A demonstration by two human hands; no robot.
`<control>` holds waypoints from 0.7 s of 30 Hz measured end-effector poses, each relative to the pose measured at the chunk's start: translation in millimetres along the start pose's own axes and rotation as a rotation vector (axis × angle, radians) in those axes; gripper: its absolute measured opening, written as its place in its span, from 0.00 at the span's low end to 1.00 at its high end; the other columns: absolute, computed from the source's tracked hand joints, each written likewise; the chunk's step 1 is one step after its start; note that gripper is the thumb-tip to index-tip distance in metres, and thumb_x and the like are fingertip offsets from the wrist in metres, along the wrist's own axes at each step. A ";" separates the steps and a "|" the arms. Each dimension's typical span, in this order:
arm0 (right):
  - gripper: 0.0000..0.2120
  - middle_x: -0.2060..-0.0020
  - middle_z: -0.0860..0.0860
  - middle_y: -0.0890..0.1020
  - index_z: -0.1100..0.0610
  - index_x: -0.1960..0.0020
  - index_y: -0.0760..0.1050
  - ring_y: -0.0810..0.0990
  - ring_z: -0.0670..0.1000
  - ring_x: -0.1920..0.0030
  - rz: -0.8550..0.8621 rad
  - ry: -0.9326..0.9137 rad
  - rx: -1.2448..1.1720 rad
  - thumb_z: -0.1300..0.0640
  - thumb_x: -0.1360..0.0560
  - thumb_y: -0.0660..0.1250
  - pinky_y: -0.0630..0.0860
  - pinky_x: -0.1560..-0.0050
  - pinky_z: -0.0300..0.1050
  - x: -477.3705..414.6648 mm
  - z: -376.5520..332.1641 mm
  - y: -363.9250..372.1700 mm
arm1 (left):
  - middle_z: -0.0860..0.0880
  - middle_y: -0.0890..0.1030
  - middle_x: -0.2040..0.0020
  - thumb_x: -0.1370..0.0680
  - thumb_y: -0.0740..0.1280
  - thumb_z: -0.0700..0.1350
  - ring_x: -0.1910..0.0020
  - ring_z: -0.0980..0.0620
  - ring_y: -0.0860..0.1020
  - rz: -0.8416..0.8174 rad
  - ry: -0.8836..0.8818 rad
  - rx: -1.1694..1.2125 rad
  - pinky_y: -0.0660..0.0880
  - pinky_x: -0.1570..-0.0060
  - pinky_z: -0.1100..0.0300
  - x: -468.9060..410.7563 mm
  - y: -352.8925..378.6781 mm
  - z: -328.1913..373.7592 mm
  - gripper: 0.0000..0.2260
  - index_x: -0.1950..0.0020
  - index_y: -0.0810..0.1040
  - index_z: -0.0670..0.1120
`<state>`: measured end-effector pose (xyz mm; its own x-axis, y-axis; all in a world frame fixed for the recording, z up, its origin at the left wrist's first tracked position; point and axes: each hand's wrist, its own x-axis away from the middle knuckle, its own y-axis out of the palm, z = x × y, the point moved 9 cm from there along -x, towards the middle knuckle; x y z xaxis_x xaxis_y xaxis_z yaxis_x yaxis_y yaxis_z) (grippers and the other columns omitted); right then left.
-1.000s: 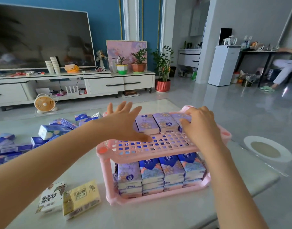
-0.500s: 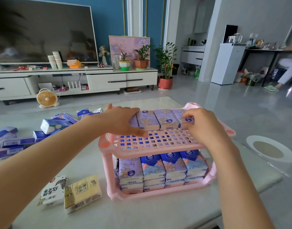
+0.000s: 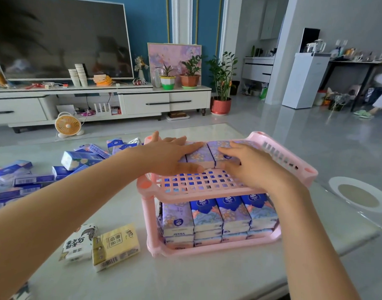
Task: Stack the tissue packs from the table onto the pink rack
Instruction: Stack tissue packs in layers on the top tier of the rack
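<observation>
The pink two-tier rack [image 3: 196,182] stands on the pale table in front of me. Its lower tier is filled with stacked blue and purple tissue packs [image 3: 220,215]. At the back of the lattice top shelf lies a row of purple packs [image 3: 199,155]. My left hand [image 3: 170,154] rests flat on the row's left part, thumb along its front edge. From the right, my right hand [image 3: 248,163] presses on the row with its fingers laid across a pack. More loose blue packs [image 3: 82,159] lie heaped on the table to the left.
A yellow pack [image 3: 115,245] and a white printed pack [image 3: 79,241] lie near the rack's front left foot. A round white disc [image 3: 359,195] sits at the table's right edge. Beyond are the floor, a small fan [image 3: 67,126] and a TV cabinet.
Both hands have come closer together over the top row of packs. My right hand slid left from the row's right end, leaving the shelf's right side bare.
</observation>
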<state>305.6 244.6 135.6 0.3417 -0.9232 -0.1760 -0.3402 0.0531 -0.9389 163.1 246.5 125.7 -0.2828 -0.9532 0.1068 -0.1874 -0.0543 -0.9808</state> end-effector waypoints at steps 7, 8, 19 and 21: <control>0.19 0.30 0.49 0.68 0.51 0.31 0.67 0.66 0.51 0.31 0.058 -0.022 -0.023 0.58 0.21 0.58 0.62 0.31 0.46 -2.7 -5.2 -3.3 | 0.48 0.63 0.28 0.26 0.51 0.67 0.30 0.44 0.64 0.067 0.032 -0.034 0.49 0.31 0.38 -5.7 -3.2 2.6 0.34 0.24 0.43 0.56; 0.19 0.31 0.49 0.69 0.51 0.31 0.67 0.68 0.51 0.33 0.066 -0.017 -0.022 0.57 0.21 0.58 0.63 0.33 0.45 -2.2 -5.5 -4.2 | 0.48 0.61 0.26 0.27 0.52 0.68 0.29 0.44 0.62 0.063 0.020 -0.029 0.47 0.31 0.37 -5.2 -2.0 1.6 0.37 0.24 0.42 0.54; 0.17 0.40 0.51 0.76 0.55 0.37 0.73 0.74 0.46 0.42 0.480 -0.227 -0.393 0.67 0.23 0.58 0.61 0.48 0.25 24.4 -93.1 -49.2 | 0.46 0.70 0.32 0.20 0.57 0.51 0.39 0.50 0.71 0.743 -0.258 0.492 0.66 0.38 0.57 102.4 -56.1 -110.5 0.19 0.31 0.67 0.47; 0.14 0.49 0.48 0.81 0.56 0.43 0.76 0.76 0.37 0.51 0.470 -0.402 -0.601 0.67 0.23 0.58 0.66 0.50 0.22 37.0 -147.0 -48.9 | 0.45 0.73 0.35 0.21 0.60 0.45 0.44 0.50 0.73 0.696 -0.389 0.462 0.65 0.46 0.62 132.7 -34.2 -159.0 0.15 0.35 0.72 0.45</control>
<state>206.1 151.9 218.5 0.2949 -0.6451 -0.7049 -0.8910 0.0808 -0.4468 -17.5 169.1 199.4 0.1607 -0.8438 -0.5121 0.3248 0.5352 -0.7798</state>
